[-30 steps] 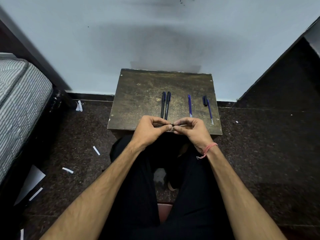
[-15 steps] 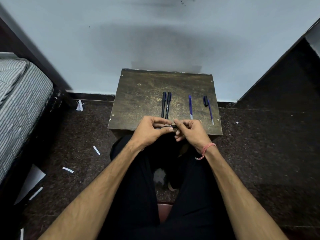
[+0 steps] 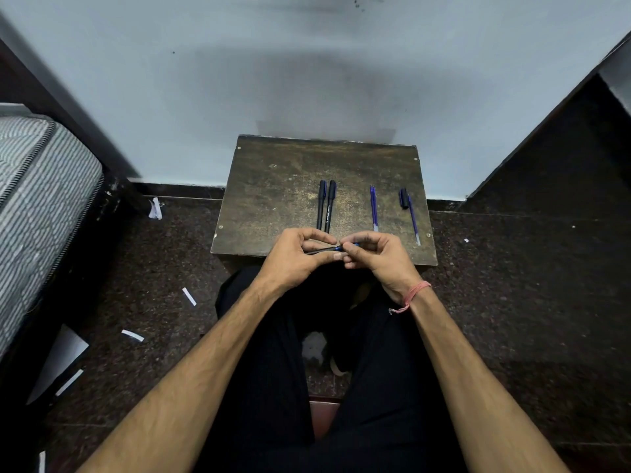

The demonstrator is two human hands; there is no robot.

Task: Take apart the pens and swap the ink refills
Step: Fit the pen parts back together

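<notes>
Your left hand [image 3: 296,257] grips a black pen barrel [image 3: 321,250] over the worktop's [image 3: 273,199] near edge, while your right hand [image 3: 377,256] pinches what looks like a blue refill [image 3: 351,245] at its end. Behind lie two capped black pens [image 3: 326,205], two loose blue refills [image 3: 374,208], then a cap [image 3: 404,198] beside another refill [image 3: 414,220].

A dark speckled stone floor [image 3: 512,302] meets a pale blue wall [image 3: 307,80]. At the left edge stands a grey-and-white striped mattress [image 3: 37,186]. White paper strips [image 3: 188,296] lie scattered on the floor, with what may be a larger white sheet [image 3: 61,360] beside them.
</notes>
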